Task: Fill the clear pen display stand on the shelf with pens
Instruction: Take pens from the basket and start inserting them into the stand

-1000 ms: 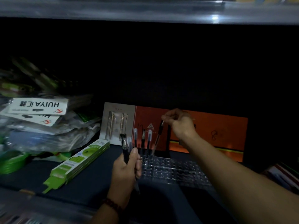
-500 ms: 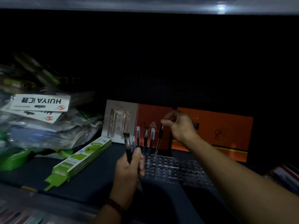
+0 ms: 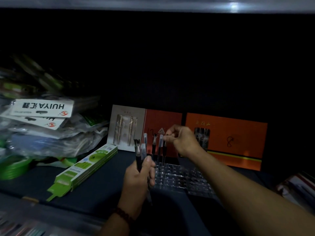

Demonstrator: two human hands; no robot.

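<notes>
Clear pen stand (image 3: 179, 176) lies flat on dark shelf (image 3: 102, 188), about middle, in front of orange box (image 3: 230, 142). Few standing pens (image 3: 154, 143) upright at its back-left corner. Right hand (image 3: 184, 142) pinches top of single pen (image 3: 164, 150) beside them, lower end at stand's back row. Left hand (image 3: 138, 178) grips pen bundle (image 3: 139, 154), touching stand's left edge. Green box (image 3: 85, 167) lies further left; plastic bags (image 3: 42, 133) piled at shelf's left end.

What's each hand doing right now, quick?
Left hand: grips a bundle of black pens.
Right hand: pinches the top of one black pen at the clear plastic display stand.
</notes>
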